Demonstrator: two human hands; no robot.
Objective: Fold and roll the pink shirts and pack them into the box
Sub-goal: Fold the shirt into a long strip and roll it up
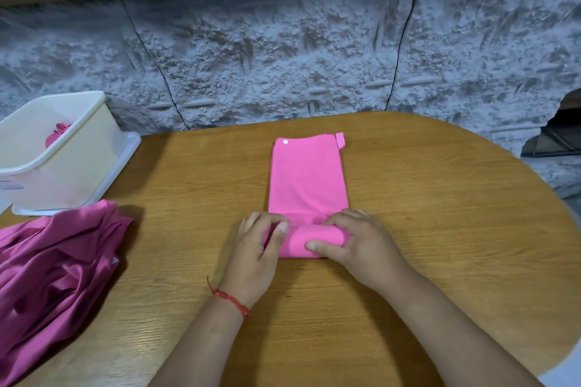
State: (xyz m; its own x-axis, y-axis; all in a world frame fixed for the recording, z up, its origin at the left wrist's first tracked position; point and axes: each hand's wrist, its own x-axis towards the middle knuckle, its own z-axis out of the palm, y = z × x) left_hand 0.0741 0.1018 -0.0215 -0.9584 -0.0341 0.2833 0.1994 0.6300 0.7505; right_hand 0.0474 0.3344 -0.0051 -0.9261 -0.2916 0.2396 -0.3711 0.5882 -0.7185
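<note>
Tabletop: round-edged wooden tabletop, its far edge against a grey stone-textured wall.
Shirt being rolled: bright pink folded shirt, a narrow strip at the tabletop's middle, running from near edge toward far edge; its near end is curled into a roll.
Left hand: left hand grips the roll's left end, fingers curled over the top, thumb on the near side.
Right hand: right hand grips the roll's right end the same way.
Wrist: red thread bracelet on the left wrist.
Box: cream plastic box at the far left edge, standing on a white flat lid.
Inside box: rolled pink shirt.
Waiting pile: heap of magenta satin shirts at the near left edge, just beside the box.
</note>
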